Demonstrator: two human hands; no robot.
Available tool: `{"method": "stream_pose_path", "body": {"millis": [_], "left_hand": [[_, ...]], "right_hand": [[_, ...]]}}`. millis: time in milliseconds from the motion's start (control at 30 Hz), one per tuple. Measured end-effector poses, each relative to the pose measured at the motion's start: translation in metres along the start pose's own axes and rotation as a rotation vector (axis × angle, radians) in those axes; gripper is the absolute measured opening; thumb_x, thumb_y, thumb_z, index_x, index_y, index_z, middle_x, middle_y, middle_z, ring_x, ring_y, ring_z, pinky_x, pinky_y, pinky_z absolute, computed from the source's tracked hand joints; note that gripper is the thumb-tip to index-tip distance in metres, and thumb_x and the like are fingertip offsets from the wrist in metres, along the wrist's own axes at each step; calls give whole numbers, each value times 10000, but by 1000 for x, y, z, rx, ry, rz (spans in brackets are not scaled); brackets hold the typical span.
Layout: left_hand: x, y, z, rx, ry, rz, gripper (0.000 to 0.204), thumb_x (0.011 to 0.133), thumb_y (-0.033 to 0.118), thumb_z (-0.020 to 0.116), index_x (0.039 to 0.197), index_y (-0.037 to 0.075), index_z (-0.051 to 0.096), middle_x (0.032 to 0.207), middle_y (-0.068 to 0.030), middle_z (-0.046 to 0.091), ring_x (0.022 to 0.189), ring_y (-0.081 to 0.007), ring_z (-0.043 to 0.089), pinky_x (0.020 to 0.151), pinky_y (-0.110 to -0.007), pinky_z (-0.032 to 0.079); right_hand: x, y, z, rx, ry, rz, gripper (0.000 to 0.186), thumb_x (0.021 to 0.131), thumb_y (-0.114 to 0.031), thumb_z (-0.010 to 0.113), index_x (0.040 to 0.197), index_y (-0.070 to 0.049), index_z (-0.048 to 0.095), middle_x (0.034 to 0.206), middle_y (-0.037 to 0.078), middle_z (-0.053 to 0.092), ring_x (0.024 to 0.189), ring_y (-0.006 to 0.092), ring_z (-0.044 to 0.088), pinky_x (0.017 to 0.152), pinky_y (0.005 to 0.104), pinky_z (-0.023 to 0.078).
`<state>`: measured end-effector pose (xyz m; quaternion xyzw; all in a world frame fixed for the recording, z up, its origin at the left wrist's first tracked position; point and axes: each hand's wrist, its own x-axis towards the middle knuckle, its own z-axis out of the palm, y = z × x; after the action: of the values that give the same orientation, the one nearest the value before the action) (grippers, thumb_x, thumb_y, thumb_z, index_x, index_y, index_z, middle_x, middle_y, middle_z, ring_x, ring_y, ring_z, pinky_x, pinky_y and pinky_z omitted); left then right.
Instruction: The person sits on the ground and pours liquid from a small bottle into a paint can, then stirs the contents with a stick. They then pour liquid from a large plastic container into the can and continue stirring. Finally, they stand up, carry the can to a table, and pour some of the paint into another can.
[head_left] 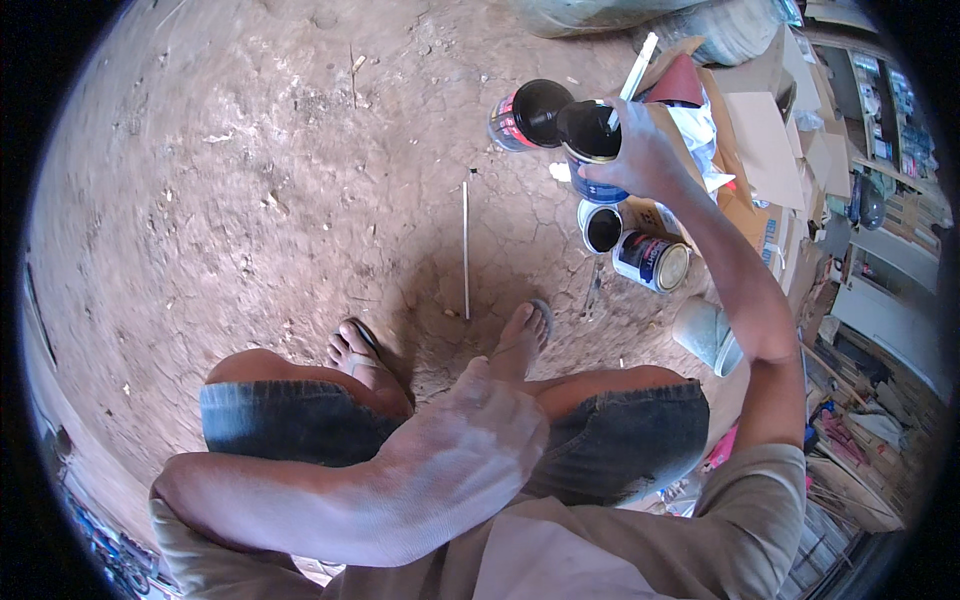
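My right hand (650,160) reaches out to the far right, its fingers wrapped round the side of a blue paint can (590,180). The can's mouth faces me and its inside looks dark. A white stick (640,65) slants up out of the can. Just left of it a second open can (508,125), with a dark inside and a red-and-black label, leans against or close to it. Over my lap, between the knees, is my left hand (505,405), back upward; its fingers are mostly hidden.
Below the held can are a small white cup (587,218) with dark contents and a tipped paint tin (636,256). A pale bucket (697,325) lies nearer me. A thin white rod (465,250) lies on the dirt floor (230,230). Cardboard boxes (765,135) crowd the right.
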<state>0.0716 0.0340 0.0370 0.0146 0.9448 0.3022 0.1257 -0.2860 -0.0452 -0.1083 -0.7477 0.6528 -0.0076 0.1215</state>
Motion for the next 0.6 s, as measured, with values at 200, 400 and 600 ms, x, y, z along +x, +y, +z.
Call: {"method": "stream_pose_path", "body": {"millis": [200,400,600], "left_hand": [[-2,-3,-9,73,6,13,439,841,219,594,1214,-13,602,1059,-94,631,1034,-242,614,988,-449,434],[-4,-6,-6,118,6,52,437,851,228,590,1221,-5,600,1050,-89,632,1038,-240,613,998,-453,423],[-4,-6,-5,79,-13,54,441,865,233,581,1237,-5,596,1069,-94,634,1063,-248,609,1012,-461,412]], "right_hand": [[14,1,-6,-45,-141,74,915,602,-412,867,1310,8,467,1136,244,570,1048,407,604,888,464,510],[19,-7,-14,-75,-205,119,928,617,-407,856,1345,3,453,1162,240,569,1080,400,600,902,461,508],[20,-7,-15,-76,-236,118,940,620,-413,848,1361,0,443,1175,243,566,1087,403,599,908,462,507]]}}
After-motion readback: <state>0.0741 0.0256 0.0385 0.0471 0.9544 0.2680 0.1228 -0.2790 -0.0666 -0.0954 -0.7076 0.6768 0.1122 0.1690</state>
